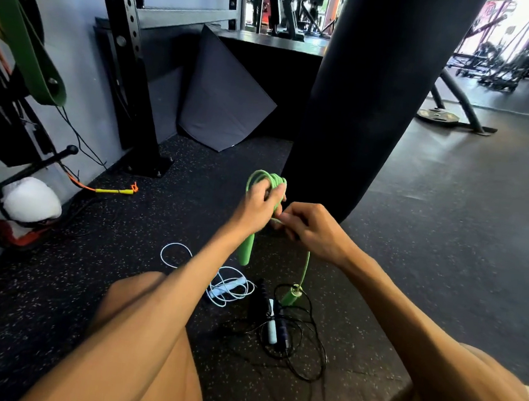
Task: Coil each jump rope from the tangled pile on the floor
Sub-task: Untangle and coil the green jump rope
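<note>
Above the speckled rubber floor (90, 281), at mid-frame: green jump rope (266, 179), partly coiled. Several loops stand gathered above the left hand (256, 210), whose fingers curl round the bundle. One green handle (246, 251) hangs down from under that hand. Right hand (313, 233): just beside the left, fingers pinching a free strand of the same rope. From it the strand drops to the second green handle (291, 296), low over the pile; whether it touches the floor cannot be told.

Below the hands, on the floor between the person's knees: tangled pile.
- White rope (175, 253), in loose loops, with a pale handle (230, 285) lying among them.
- Black rope (312, 364), thin cord in wide overlapping loops, just right of the white one.
- Within the black loops, a light blue handle (272, 329) and a dark purple handle (284, 330), side by side.

Further left, well apart from the pile, near the wall: orange rope (79, 184) with a yellow handle (113, 191).

Surroundings:
- Black punching bag (361, 97), hanging just behind the hands.
- Black rack post (132, 92), bolted to the floor at left.
- Grey pad (224, 101), leaning between post and bag.
- Green band (35, 62), hanging at far left.
</note>
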Tool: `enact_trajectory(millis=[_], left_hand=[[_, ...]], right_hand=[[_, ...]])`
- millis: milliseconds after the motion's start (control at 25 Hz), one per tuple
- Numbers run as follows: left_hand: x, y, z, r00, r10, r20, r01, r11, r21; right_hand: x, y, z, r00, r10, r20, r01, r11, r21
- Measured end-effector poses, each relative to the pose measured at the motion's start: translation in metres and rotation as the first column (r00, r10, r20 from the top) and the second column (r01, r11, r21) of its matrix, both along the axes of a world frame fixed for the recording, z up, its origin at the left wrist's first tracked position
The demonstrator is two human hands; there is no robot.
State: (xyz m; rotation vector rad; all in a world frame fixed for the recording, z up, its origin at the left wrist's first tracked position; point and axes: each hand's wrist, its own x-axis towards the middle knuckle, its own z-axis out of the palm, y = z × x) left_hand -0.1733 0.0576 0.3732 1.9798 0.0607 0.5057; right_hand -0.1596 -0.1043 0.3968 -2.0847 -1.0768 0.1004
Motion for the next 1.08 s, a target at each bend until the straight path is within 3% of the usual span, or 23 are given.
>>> enact_trajectory(millis=[40,120,280,440,560,680,800,1000,1080], left_hand=[[-0.002,-0.003,0.0,0.999,-0.011,-0.039,0.015,0.995,0.101],[-0.004,-0.007,-0.002,0.982,-0.108,-0.152,0.128,0.984,0.125],[-0.001,-0.01,-0.008,0.882,-0.343,-0.325,0.339,0.938,-0.071],[-0.01,-0.019,0.001,0.782,-0.482,-0.396,0.413,0.876,-0.25],[-0.017,-0.015,0.007,0.777,-0.553,-0.301,0.41,0.807,-0.425],[-0.016,-0.004,0.015,0.804,-0.588,-0.088,0.361,0.6,-0.714],[-0.013,0.006,0.02,0.859,-0.504,0.089,0.327,0.408,-0.852],[-0.008,0.005,0.016,0.924,-0.347,0.16,0.284,0.341,-0.896],[-0.007,0.004,0.017,0.941,-0.298,0.161,0.264,0.347,-0.9]], right_hand=[[0.001,-0.003,0.003,1.0,-0.019,0.025,0.019,1.0,0.012],[0.006,-0.008,0.007,0.996,-0.078,0.044,0.076,0.997,0.031],[0.015,-0.013,0.003,0.976,-0.203,-0.075,0.212,0.967,0.145],[0.024,-0.016,-0.004,0.95,-0.309,-0.039,0.311,0.938,0.153],[0.035,-0.029,-0.009,0.918,-0.365,-0.153,0.389,0.903,0.183],[0.039,-0.04,-0.015,0.882,-0.346,-0.32,0.416,0.891,0.181],[0.033,-0.04,-0.022,0.855,-0.291,-0.429,0.376,0.918,0.127],[0.025,-0.03,-0.036,0.842,-0.246,-0.48,0.258,0.965,-0.043],[0.018,-0.025,-0.041,0.818,-0.19,-0.542,0.208,0.978,-0.028]])
